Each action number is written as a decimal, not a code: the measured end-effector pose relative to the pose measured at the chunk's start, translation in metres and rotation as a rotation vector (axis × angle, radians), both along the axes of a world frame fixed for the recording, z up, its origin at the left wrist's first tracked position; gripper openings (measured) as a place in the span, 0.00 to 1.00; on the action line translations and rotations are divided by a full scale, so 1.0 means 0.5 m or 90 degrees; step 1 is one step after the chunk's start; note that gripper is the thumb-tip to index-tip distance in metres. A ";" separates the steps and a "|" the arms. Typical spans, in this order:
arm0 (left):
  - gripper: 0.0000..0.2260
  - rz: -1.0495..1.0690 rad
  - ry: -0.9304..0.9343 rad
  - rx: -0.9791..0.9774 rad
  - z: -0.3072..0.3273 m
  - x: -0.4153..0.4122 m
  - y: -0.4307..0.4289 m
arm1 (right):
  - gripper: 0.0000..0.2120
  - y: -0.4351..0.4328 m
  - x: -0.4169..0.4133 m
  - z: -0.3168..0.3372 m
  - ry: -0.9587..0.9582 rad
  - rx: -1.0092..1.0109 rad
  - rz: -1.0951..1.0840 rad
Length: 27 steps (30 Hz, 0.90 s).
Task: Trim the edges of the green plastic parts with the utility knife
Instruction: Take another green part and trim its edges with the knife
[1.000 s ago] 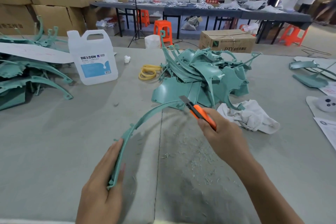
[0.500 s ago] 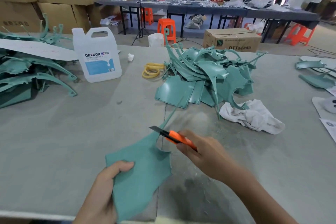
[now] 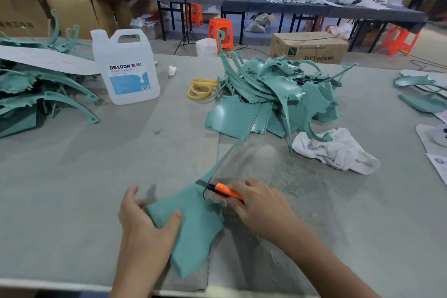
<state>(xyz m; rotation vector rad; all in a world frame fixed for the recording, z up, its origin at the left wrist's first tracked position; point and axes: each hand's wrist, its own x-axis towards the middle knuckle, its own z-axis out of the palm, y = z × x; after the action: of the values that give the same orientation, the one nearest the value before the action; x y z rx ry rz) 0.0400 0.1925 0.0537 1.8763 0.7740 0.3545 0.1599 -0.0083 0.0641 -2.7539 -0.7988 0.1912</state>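
Left hand (image 3: 145,230) pinching green plastic part (image 3: 200,222) — broad, tapering to a thin tip, right hand (image 3: 263,210) gripping orange utility knife (image 3: 227,191)

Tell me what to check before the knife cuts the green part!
1. Left hand holds the part: ok, thumb on top.
2. Right hand grips the knife: ok.
3. Blade out and at the part's edge: ok.
4. Left hand away from the blade: ok, apart from it.
5. Blade sharp: cannot tell.
6. Part resting flat on the table: cannot tell.
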 end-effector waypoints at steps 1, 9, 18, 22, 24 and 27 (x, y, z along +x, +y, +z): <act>0.37 -0.059 0.046 0.226 -0.002 -0.003 0.010 | 0.13 0.002 -0.002 -0.001 0.000 0.002 0.001; 0.50 -0.392 0.252 0.509 0.000 0.034 -0.024 | 0.15 0.003 -0.009 -0.010 -0.029 0.036 0.013; 0.47 -0.361 0.190 0.522 -0.027 0.022 -0.020 | 0.17 -0.012 0.023 -0.014 -0.209 0.020 0.043; 0.47 -0.362 0.193 0.507 -0.016 0.027 -0.015 | 0.16 -0.027 0.086 0.006 -0.305 0.035 -0.034; 0.48 -0.365 0.201 0.512 -0.009 0.032 -0.015 | 0.15 -0.030 0.114 0.021 -0.355 0.045 -0.067; 0.49 -0.365 0.205 0.503 0.000 0.035 -0.015 | 0.12 -0.019 0.121 0.028 -0.385 0.055 -0.102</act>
<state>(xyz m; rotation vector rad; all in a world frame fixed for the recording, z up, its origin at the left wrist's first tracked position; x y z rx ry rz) 0.0576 0.1849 0.0539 2.8406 0.2603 -0.0328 0.2205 -0.0177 0.0780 -2.7893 -0.6826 -0.7199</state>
